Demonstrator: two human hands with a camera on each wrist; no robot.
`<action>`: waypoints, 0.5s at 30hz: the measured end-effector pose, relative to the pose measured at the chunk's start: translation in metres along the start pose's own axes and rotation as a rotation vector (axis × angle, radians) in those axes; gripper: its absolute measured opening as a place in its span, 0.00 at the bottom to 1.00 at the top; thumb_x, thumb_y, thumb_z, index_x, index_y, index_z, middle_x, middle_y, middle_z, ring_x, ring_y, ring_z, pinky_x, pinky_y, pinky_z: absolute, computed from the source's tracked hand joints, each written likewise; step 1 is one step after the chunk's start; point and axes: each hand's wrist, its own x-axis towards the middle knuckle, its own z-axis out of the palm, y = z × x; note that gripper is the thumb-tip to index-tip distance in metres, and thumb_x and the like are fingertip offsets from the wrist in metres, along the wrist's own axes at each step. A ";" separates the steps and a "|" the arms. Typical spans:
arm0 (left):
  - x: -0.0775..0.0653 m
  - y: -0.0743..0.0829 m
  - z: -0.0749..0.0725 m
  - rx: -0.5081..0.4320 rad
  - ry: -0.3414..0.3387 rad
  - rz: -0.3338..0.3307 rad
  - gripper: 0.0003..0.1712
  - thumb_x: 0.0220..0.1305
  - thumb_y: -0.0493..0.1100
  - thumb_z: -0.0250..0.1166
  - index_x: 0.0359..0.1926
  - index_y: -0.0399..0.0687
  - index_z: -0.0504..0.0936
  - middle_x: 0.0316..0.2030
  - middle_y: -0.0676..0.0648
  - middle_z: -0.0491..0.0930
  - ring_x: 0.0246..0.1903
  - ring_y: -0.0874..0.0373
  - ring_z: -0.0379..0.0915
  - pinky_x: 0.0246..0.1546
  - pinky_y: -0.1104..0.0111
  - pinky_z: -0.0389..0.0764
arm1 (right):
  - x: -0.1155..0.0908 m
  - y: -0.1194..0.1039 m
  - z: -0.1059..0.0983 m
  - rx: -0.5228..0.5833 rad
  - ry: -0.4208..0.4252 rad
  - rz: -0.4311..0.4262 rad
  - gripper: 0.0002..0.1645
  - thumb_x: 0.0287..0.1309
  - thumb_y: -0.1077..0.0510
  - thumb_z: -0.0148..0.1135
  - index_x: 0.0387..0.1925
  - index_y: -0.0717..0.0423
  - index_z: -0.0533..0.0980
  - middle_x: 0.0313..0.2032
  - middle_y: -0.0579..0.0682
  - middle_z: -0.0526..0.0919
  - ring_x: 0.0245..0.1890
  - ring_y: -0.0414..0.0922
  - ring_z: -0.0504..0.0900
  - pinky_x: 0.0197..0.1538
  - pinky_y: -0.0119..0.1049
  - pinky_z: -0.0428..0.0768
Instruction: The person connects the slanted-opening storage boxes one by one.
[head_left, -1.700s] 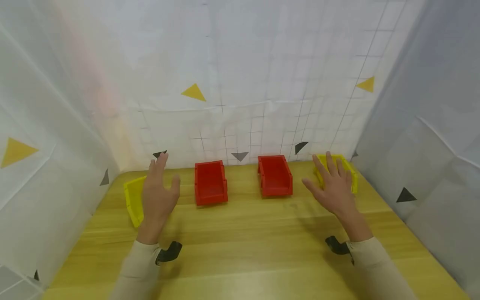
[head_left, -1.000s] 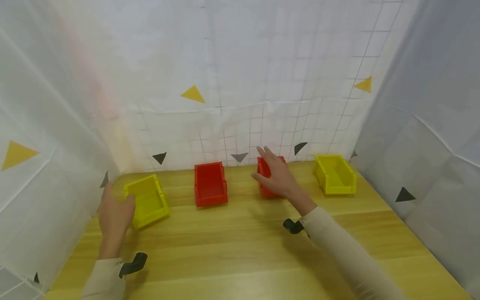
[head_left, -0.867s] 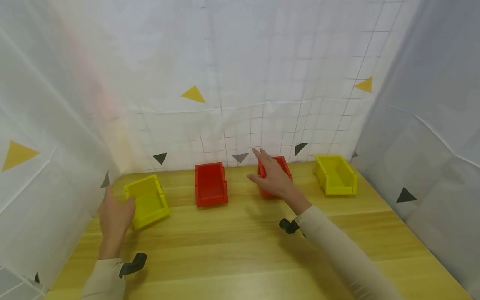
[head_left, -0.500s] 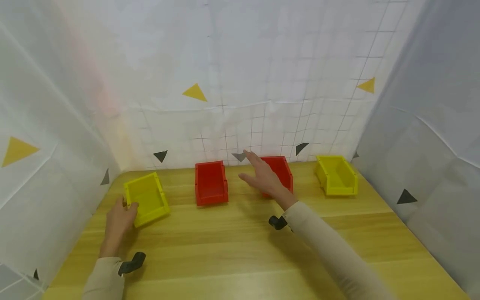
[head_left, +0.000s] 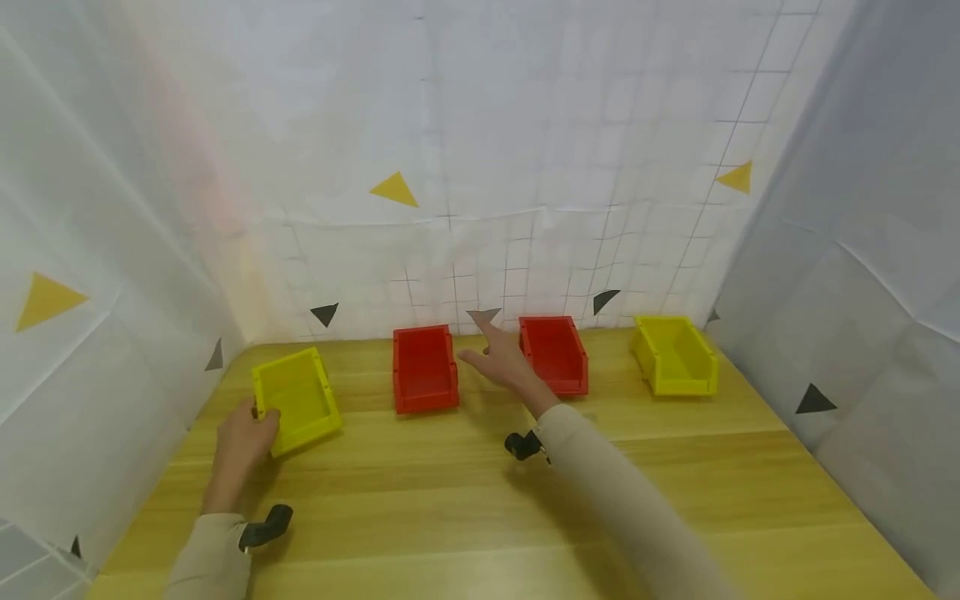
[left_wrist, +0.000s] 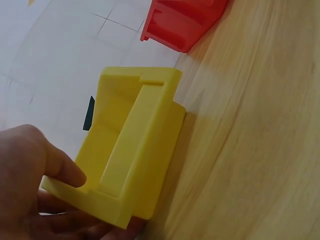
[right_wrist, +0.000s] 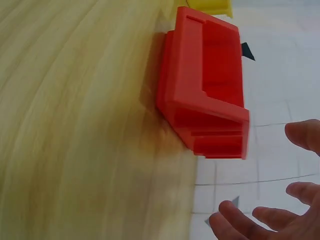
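Note:
My left hand (head_left: 242, 442) grips the left side wall of the left yellow bin (head_left: 303, 402), which sits turned at an angle on the table. In the left wrist view the thumb (left_wrist: 65, 167) lies inside that wall and the other fingers are outside, partly hidden. My right hand (head_left: 504, 358) is in the gap between the left red bin (head_left: 424, 371) and the right red bin (head_left: 555, 358), holding nothing. Its fingers are spread and loosely bent in the right wrist view, beside the left red bin (right_wrist: 182, 75). All the bins that show their inside look empty.
Another yellow bin (head_left: 678, 358) stands at the far right of the row. The wooden table (head_left: 420, 517) ends at a white sheeted back wall (head_left: 480, 167), with similar sheets on both sides. Yellow and dark triangles mark the sheets.
My left hand has moved from over the left yellow bin to its left side and closed on the wall. My right hand has moved left from the right yellow bin, past the right red bin, and lowered.

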 end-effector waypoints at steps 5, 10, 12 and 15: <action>-0.001 0.001 -0.002 -0.009 -0.002 -0.013 0.19 0.75 0.50 0.50 0.30 0.40 0.69 0.24 0.44 0.69 0.25 0.50 0.67 0.24 0.61 0.70 | 0.006 0.000 0.015 -0.031 -0.031 0.078 0.47 0.69 0.45 0.62 0.83 0.46 0.55 0.73 0.59 0.69 0.58 0.58 0.78 0.60 0.58 0.76; -0.001 -0.001 0.001 -0.020 0.006 -0.020 0.21 0.74 0.49 0.52 0.24 0.43 0.65 0.19 0.48 0.65 0.21 0.53 0.63 0.21 0.63 0.68 | 0.008 0.002 0.027 0.006 -0.051 0.110 0.47 0.67 0.47 0.66 0.81 0.53 0.59 0.66 0.60 0.76 0.65 0.59 0.75 0.64 0.57 0.73; -0.001 -0.001 0.003 -0.023 0.016 -0.024 0.21 0.74 0.49 0.53 0.24 0.43 0.66 0.19 0.48 0.65 0.21 0.53 0.64 0.21 0.63 0.67 | 0.008 0.003 0.031 0.033 -0.068 0.120 0.46 0.67 0.47 0.67 0.80 0.55 0.61 0.64 0.59 0.79 0.63 0.57 0.76 0.63 0.55 0.75; -0.002 -0.002 0.005 -0.024 0.025 -0.033 0.20 0.73 0.49 0.53 0.26 0.40 0.70 0.21 0.46 0.68 0.22 0.52 0.66 0.21 0.63 0.69 | 0.010 0.003 0.037 0.033 -0.105 0.113 0.39 0.68 0.48 0.67 0.74 0.59 0.69 0.58 0.56 0.82 0.57 0.54 0.80 0.60 0.49 0.79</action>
